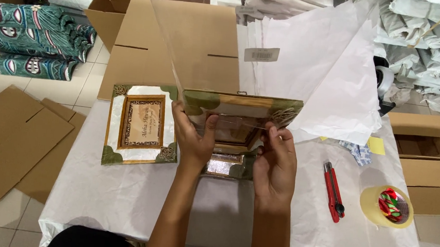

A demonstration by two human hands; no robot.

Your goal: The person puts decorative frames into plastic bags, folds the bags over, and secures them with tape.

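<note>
A rectangular picture frame with a cream, green-cornered, gold-trimmed border was held tilted up above the middle of the bench, which was draped in white cloth. A clear plastic sleeve rose from the frame's upper edge. The left hand gripped the frame's left lower part, fingers curled closed around its edge with the thumb on the front. The right hand gripped the lower right part, fingers folded over the front. Beneath the hands another similar frame lay partly hidden. Just left, a matching frame with a brown inscribed centre panel lay flat on the bench. Behind stood a flattened brown cardboard box and white tissue paper sheets. To the right lay a red utility knife and a roll of clear packing tape.
</note>
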